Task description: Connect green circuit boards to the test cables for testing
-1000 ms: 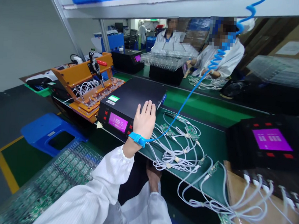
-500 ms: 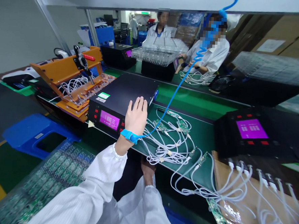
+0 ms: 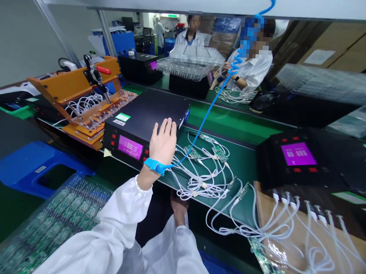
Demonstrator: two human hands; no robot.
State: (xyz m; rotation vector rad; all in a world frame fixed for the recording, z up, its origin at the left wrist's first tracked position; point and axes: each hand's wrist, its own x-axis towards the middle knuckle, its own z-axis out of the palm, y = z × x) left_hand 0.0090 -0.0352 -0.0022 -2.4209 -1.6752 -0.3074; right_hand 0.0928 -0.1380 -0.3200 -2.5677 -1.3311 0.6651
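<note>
Blue stool (image 3: 26,162): we see it below the orange fixture (image 3: 60,88).
Cardboard boxes (image 3: 351,46): far right of that fixture.

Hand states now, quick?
Left hand: open, fingers extended over the black box.
Right hand: can't tell, fingers hidden at the green tabletop's edge.

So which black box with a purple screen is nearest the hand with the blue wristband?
The black box just right of the orange fixture. The left hand covers its front right corner; the other boxes sit farther off.
</note>
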